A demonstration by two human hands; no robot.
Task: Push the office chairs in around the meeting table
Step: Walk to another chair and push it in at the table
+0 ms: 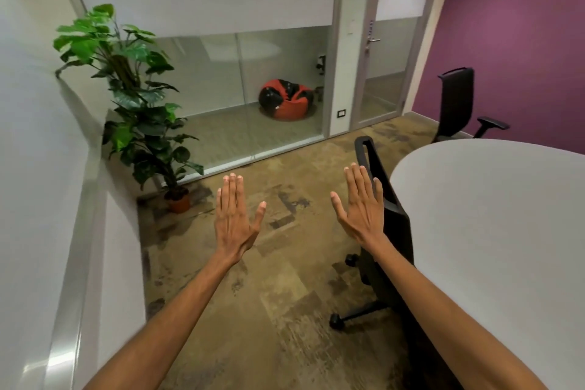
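Note:
A rounded white meeting table [493, 225] fills the right side. A black office chair [397, 231] stands tucked against its left edge, backrest toward me, wheeled base on the carpet. A second black office chair [456, 104] stands beyond the table's far end, near the purple wall. My left hand [235, 218] is stretched out flat over the carpet, fingers together, holding nothing. My right hand [361, 206] is held out flat too, just in front of the near chair's backrest; whether it touches the backrest I cannot tell.
A tall potted plant [136, 104] stands in the left corner by the white wall. A glass partition and glass door [383, 73] close the far side, with a red and black beanbag [286, 100] behind the glass. Patterned brown carpet runs between wall and table.

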